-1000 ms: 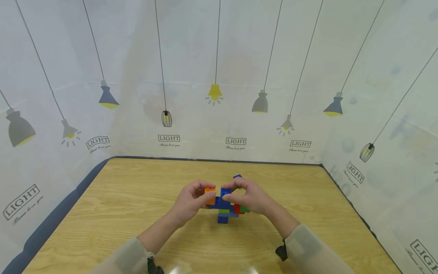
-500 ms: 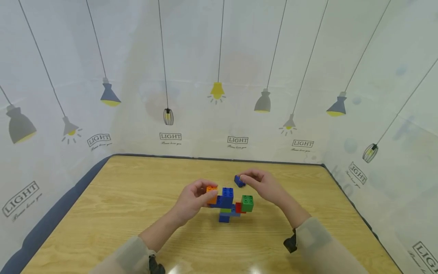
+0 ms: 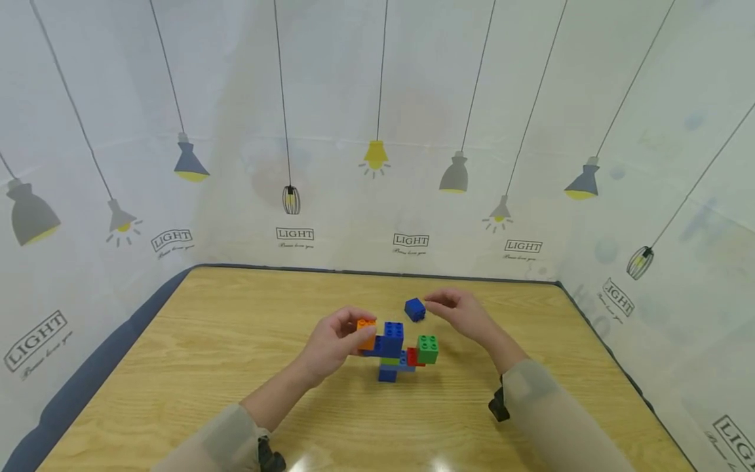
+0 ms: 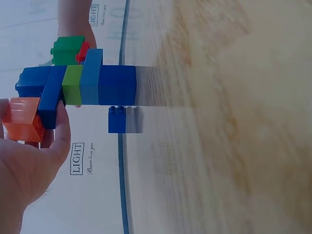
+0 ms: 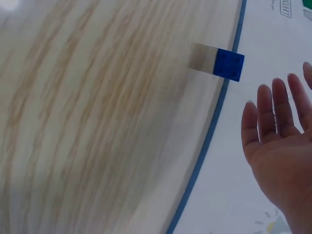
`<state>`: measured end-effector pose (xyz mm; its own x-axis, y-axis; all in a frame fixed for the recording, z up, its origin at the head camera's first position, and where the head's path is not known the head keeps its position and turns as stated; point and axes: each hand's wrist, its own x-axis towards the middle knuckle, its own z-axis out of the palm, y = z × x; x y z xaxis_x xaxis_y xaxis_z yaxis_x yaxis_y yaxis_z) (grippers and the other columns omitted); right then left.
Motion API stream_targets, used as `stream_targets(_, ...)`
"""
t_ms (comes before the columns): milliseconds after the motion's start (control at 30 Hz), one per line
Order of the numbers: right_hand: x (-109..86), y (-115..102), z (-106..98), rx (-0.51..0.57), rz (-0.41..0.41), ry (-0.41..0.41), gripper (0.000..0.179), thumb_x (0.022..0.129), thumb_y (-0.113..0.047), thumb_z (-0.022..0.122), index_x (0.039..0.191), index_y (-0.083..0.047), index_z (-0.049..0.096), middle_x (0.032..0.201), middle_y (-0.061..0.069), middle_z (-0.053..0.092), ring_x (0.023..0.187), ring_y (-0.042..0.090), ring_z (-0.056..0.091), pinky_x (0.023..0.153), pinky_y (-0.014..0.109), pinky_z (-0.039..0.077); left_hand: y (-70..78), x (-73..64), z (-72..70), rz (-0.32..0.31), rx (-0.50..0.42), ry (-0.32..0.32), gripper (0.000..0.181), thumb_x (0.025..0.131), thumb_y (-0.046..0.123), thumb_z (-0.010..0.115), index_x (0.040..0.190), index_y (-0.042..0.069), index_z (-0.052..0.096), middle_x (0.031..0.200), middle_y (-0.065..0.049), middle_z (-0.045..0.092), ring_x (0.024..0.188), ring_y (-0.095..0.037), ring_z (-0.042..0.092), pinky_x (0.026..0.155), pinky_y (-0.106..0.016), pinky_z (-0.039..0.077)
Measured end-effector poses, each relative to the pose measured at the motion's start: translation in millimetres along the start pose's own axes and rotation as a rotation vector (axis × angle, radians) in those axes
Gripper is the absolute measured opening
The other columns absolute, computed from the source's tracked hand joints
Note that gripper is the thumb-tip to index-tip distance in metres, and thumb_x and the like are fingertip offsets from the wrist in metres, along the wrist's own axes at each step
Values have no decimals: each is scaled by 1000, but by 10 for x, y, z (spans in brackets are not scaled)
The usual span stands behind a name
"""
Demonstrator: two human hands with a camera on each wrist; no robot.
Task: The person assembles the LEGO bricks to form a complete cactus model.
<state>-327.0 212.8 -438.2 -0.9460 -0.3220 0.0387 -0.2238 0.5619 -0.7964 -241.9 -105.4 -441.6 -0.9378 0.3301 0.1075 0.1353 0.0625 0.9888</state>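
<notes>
In the head view my left hand [image 3: 331, 344] pinches the orange brick [image 3: 366, 334] at the left end of a built brick structure [image 3: 393, 337]. The left wrist view shows a finger touching the long blue brick [image 4: 52, 97] beside that orange one. Below it are a lime green brick [image 4: 72, 84], a lighter blue brick [image 4: 91, 78] and a dark blue base brick [image 4: 117, 85]. A red brick [image 3: 413, 356] and a green brick [image 3: 427, 349] stick out right. My right hand [image 3: 466, 316] is beside a loose blue brick [image 3: 415, 309], fingers extended and apart from it.
The wooden table [image 3: 236, 314] has a dark blue edge [image 3: 277, 268] at the back. Pale curtains [image 3: 330, 216] printed with lamps and lettering enclose it on the far side and both flanks.
My right hand has left the structure's upper blue brick, moved far and right to the loose blue brick, then drawn slightly away from it. That brick has turned. The left hand keeps its hold.
</notes>
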Motion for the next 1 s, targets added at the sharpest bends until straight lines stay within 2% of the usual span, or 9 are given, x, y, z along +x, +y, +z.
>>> stream_targets(200, 201, 117, 82, -41, 34, -43, 42, 106, -37, 75, 141, -14, 72, 142, 13, 70, 119, 29, 70, 101, 50, 60, 11, -6, -4, -2, -10, -3, 31, 109, 25, 71, 135, 7, 70, 115, -8, 67, 100, -21, 64, 82, -29, 65)
stream_targets(367, 310, 169, 143, -47, 52, -73, 40, 104, -31, 78, 142, -19, 72, 149, 14, 65, 126, 36, 68, 104, 55, 59, 15, -5, -5, -10, -11, -2, 32, 108, 26, 72, 134, 8, 70, 118, -11, 66, 101, -22, 64, 82, -29, 64)
stream_targets(600, 384, 211, 205, -39, 103, -104, 42, 103, -28, 79, 143, -20, 70, 152, 16, 63, 130, 40, 65, 109, 59, 56, 10, 2, 3, -17, -4, -8, 32, 108, 28, 72, 135, 9, 70, 122, -15, 66, 103, -22, 64, 84, -30, 64)
stream_targets(833, 420, 263, 254, -44, 118, -108, 52, 104, -28, 79, 153, -17, 64, 153, 18, 61, 132, 40, 64, 113, 60, 53, 7, 5, 5, -20, -6, 3, 29, 108, 28, 73, 133, 13, 71, 119, -8, 67, 102, -22, 64, 84, -30, 64)
stream_targets(1000, 421, 251, 282, -48, 122, -103, 53, 104, -28, 79, 153, -17, 63, 153, 18, 61, 133, 39, 63, 114, 59, 53, 7, 1, -2, -21, -14, 4, 30, 108, 27, 73, 134, 12, 71, 118, -7, 67, 102, -22, 64, 84, -30, 64)
